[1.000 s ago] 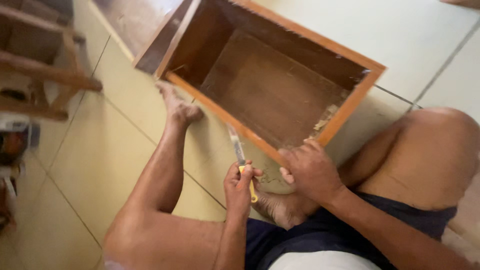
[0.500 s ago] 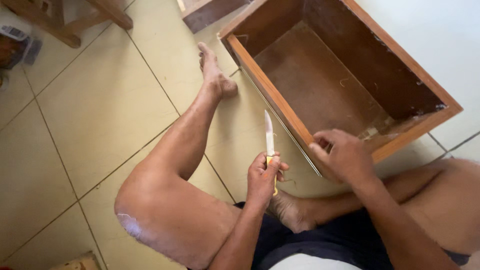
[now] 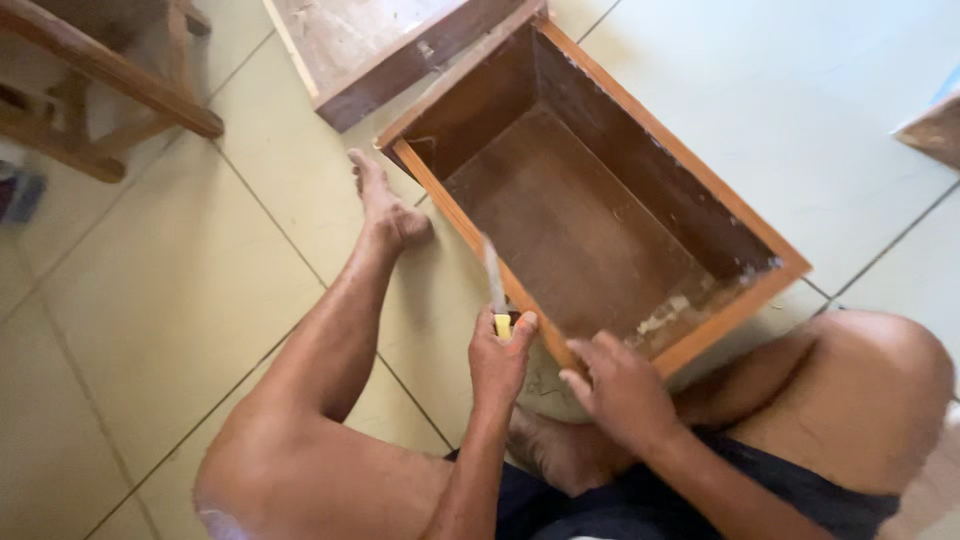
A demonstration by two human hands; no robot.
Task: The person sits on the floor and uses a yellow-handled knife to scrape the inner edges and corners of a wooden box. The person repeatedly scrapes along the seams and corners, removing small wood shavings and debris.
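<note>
While my left hand (image 3: 497, 362) grips the yellow-handled blade (image 3: 495, 285) against the wooden box (image 3: 480, 235) rim, my right hand (image 3: 622, 388) rests loosely spread, steadying its near edge.

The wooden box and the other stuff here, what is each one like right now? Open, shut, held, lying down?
wooden box: open on top, empty, lying on the tiled floor.
knife: held, blade pointing up beside the box's near edge.
left hand: closed round the knife's yellow handle.
right hand: fingers spread, resting at the box's near edge.
wooden panel: lying flat beyond the box.
wooden stool: standing, only partly in view.
</note>
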